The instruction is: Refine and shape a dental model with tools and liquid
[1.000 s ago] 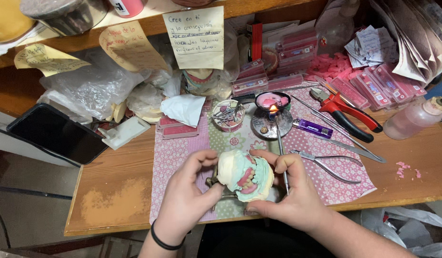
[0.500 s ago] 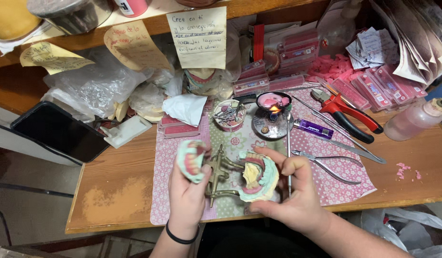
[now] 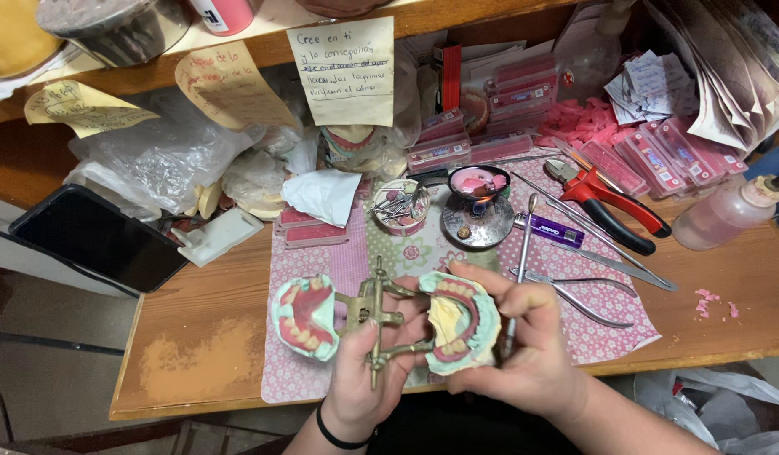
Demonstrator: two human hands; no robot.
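Bare forearms, black band on left wrist

Pink wax gums sit in pale green casts on a brass articulator, over a pink floral mat.

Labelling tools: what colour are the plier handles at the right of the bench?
Red with black; the pliers show in the head view, the only one.

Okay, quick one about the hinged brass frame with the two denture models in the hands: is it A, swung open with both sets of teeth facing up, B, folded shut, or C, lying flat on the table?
A: the brass frame is swung open, so the left denture model and the right denture model both show their teeth, held up by the left hand and right hand.
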